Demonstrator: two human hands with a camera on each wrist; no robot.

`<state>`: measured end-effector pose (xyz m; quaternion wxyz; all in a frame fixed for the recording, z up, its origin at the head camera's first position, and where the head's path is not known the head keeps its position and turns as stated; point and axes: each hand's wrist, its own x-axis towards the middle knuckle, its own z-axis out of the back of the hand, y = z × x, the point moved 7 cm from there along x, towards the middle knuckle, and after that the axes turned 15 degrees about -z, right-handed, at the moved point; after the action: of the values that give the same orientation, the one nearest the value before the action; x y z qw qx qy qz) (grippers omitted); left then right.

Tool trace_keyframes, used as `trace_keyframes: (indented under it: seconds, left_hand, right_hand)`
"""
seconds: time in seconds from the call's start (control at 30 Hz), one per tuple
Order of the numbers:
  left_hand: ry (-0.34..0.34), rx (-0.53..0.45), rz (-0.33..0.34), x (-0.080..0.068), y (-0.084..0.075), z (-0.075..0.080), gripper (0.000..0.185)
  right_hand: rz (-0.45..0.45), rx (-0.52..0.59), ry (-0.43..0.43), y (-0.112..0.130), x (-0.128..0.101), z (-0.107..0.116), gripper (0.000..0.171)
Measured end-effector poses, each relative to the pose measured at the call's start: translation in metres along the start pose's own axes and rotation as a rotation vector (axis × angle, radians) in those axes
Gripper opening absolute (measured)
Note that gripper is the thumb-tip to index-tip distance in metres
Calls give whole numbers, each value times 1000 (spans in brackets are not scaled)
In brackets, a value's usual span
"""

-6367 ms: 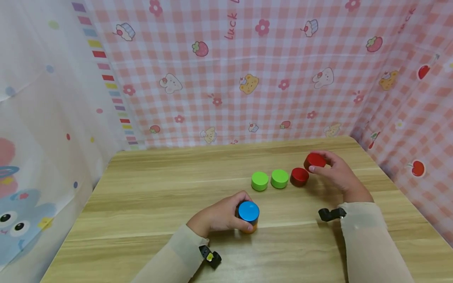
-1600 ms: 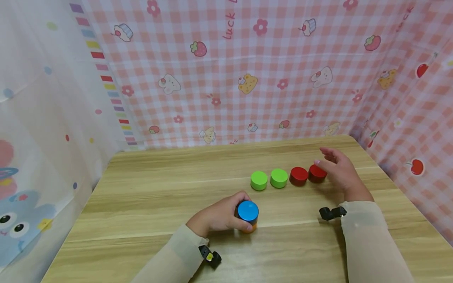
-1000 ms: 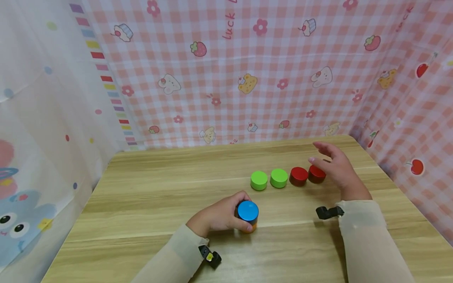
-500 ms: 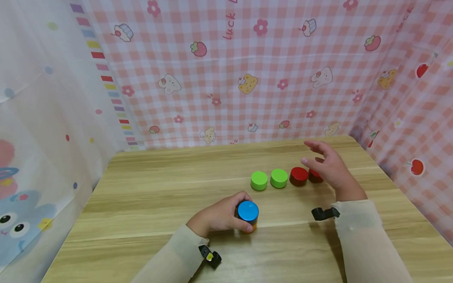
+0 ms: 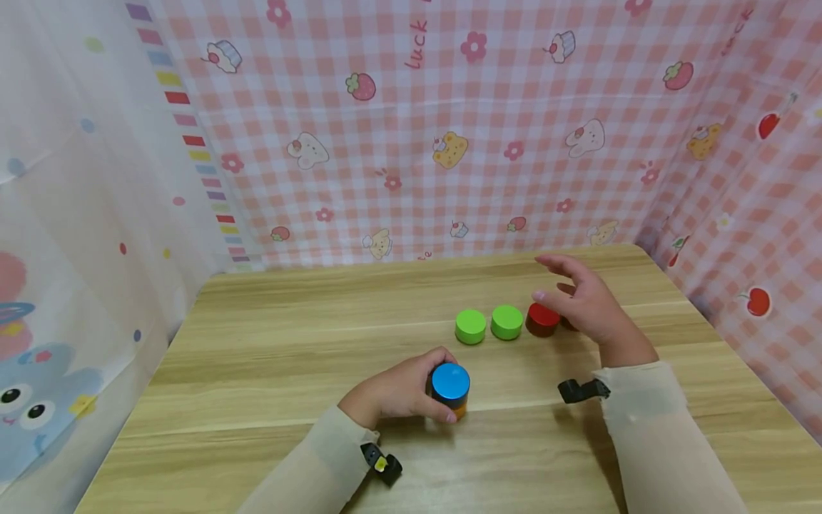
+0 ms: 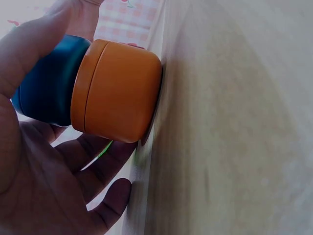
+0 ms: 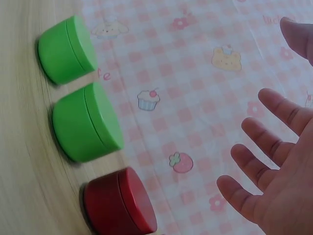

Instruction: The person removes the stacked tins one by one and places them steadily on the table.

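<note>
My left hand (image 5: 404, 387) curls its fingers and thumb round a small blue lidded jar (image 5: 451, 382), which sits on top of an orange jar (image 6: 117, 90) standing on the table. In the left wrist view the thumb lies against the blue jar and the fingers reach behind the pair. My right hand (image 5: 594, 307) hovers with spread fingers over two red jars, holding nothing. It partly covers the nearer-to-centre red jar (image 5: 542, 320) and nearly hides the other red jar (image 5: 569, 324). Left of these stand two green jars, one green jar (image 5: 506, 323) beside another green jar (image 5: 471, 327).
The jars stand on a wooden table (image 5: 289, 371). A pink checked cloth (image 5: 398, 128) hangs behind its back edge, and more printed cloth hangs on both sides. Each sleeve cuff carries a small black device, the left device (image 5: 382, 464) and the right device (image 5: 583, 390).
The right hand earlier set a red jar at the row's right end, let go, and has since drifted left above the red jars. The left thumb has shifted slightly; the blue and orange jars stay put.
</note>
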<state>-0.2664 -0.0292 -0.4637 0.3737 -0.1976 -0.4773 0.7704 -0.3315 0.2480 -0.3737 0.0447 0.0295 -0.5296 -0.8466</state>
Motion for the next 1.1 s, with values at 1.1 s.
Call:
trace_keyframes:
  seconds: [1.1]
  left_hand:
    - [68,90,32,-2,1,1,70]
  right_hand:
    - [86,-54,161,18,-5,-49,56]
